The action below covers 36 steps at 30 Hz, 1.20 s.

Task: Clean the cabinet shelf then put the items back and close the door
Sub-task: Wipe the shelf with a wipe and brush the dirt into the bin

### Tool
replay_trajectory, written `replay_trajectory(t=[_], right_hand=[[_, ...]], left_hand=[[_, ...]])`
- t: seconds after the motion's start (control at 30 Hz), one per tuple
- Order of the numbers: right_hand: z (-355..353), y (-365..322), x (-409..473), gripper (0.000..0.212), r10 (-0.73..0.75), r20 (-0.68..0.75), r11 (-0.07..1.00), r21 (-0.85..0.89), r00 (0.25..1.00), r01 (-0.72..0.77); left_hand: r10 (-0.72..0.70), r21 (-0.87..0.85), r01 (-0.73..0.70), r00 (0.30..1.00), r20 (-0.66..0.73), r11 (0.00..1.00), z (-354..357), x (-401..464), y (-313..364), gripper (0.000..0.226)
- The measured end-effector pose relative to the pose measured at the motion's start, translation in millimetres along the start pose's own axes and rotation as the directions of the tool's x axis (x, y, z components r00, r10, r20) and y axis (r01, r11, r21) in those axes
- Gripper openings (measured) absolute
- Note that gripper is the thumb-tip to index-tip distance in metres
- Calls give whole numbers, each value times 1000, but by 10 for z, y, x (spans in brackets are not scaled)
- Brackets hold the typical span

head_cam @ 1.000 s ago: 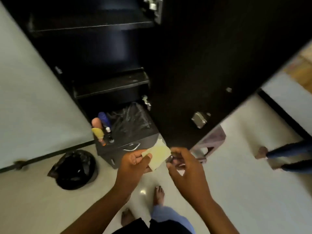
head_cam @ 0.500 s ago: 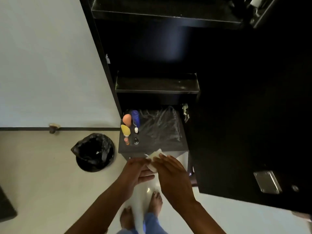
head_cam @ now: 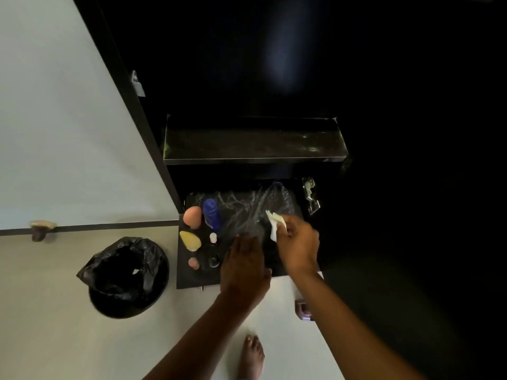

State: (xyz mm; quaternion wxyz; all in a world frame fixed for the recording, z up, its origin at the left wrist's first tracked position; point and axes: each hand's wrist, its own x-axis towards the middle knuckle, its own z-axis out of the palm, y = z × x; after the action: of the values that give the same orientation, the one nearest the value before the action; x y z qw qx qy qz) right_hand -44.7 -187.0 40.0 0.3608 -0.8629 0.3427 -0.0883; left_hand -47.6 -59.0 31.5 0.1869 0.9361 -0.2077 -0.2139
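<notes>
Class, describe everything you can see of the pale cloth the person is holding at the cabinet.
The pale cloth is small, yellowish-white and crumpled, looking like soft fabric or tissue. It is pinched in the right hand, with a folded end poking up and left past the fingers. It is held low over the clear plastic sheet on the lowest shelf, right of the bottles; whether it touches the sheet is unclear. The left hand is not on it.

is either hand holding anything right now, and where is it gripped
The right hand pinches a pale cloth by its lower end, the rest sticking out past the fingers over the clear plastic. The left hand is open and holds nothing.
</notes>
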Motion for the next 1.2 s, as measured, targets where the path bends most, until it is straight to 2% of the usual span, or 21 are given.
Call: replay_trajectory(t=[0.17, 0.27, 0.33, 0.4, 0.47, 0.53, 0.57, 0.73, 0.83, 0.93, 1.0, 1.07, 1.13, 1.2], right_hand=[[318, -198, 844, 22, -184, -8, 935, -309, 983, 172], [342, -273, 1115, 24, -250, 23, 848, -477, 968, 231], [396, -185, 1144, 26, -295, 121, 764, -565, 948, 310], [506, -11, 1054, 35, -298, 270, 739, -542, 916, 400], [606, 190, 908, 57, -257, 404, 734, -509, 878, 450], [674, 381, 753, 77, -294, 436, 723, -480, 851, 496], [691, 470, 675, 80, -316, 429, 722, -469, 846, 508], [641, 709, 615, 71, -297, 319, 763, -487, 900, 424], [662, 561, 1020, 68, -235, 283, 797, -492, 930, 351], [749, 364, 1292, 52, -228, 237, 849, -426, 944, 312], [769, 305, 1224, 51, -271, 296, 837, -398, 916, 377], [749, 344, 981, 58, -327, 392, 820, -334, 860, 464], [726, 428, 696, 66, -339, 460, 776, -357, 821, 520], [711, 534, 567, 68, -291, 443, 750, -444, 848, 490]], left_hand=[[-10, 146, 5, 999, 35, 989, 265, 475, -140, 112], [-64, 161, 54, 997, 53, 985, 384, 567, -218, 121], [-79, 159, 67, 994, 72, 985, 446, 567, -244, 123], [-79, 149, 69, 995, 58, 986, 493, 557, -271, 122], [-69, 131, 66, 997, 20, 989, 513, 545, -294, 122], [-62, 132, 61, 998, 3, 989, 518, 529, -312, 123], [-60, 140, 59, 998, 8, 988, 520, 523, -316, 123], [-67, 155, 64, 998, 20, 986, 514, 534, -296, 122], [-58, 171, 54, 998, 18, 984, 526, 533, -289, 123], [-50, 188, 45, 999, 21, 981, 533, 520, -309, 122], [-46, 185, 42, 999, 19, 982, 532, 518, -320, 123], [-44, 179, 41, 999, 16, 983, 539, 520, -321, 123], [-43, 185, 39, 999, 22, 982, 534, 522, -322, 124], [-36, 199, 27, 999, 40, 980, 526, 524, -322, 122]])
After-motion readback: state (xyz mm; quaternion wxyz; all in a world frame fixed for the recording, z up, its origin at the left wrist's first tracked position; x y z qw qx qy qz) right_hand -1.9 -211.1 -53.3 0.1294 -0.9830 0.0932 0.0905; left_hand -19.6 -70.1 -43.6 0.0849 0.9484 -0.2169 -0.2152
